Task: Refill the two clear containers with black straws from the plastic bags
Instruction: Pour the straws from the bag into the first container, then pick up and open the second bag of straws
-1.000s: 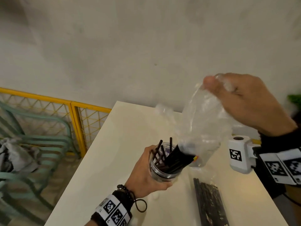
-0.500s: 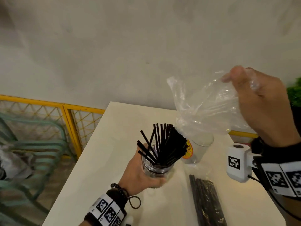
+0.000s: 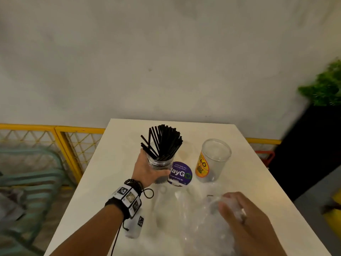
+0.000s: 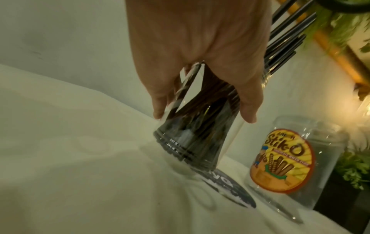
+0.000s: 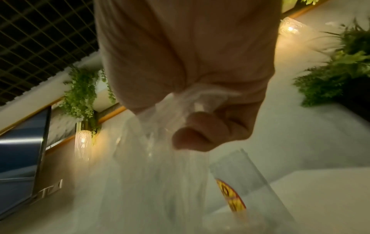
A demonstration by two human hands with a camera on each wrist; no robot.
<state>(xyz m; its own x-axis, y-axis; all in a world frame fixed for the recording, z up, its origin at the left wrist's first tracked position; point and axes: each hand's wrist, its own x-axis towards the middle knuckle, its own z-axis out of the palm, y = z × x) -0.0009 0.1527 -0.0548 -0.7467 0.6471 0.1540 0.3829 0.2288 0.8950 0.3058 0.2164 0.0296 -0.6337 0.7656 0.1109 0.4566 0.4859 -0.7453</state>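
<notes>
Right hand: nearest the person, the right hand (image 3: 245, 220) had its fingers (image 5: 192, 139) curled round a bunched part of the clear plastic bag (image 3: 201, 218), clenched on it low over the white table (image 3: 103, 174).
Plastic bag: crumpled and see-through, it hung from that grip and spread onto the tabletop; what it held could not be made out.
Left hand: farther out, the left hand (image 3: 147, 169) was wrapped round the side of the filled container (image 3: 158, 163), thumb on one side and fingers on the other, with the container tilted and its base at or just above the table.
Black straws: the black straws (image 3: 162, 141) stood bunched in that container and fanned out above its rim.
Sticker: a round purple sticker (image 3: 180, 174) lay on the table just beside the container's base.
Empty container: the second clear container (image 3: 214, 161), with a yellow and orange label, stood upright to the right, apart from both hands.
Beyond: a plain wall, a yellow fence to the left, a green plant (image 3: 324, 85) to the right.
</notes>
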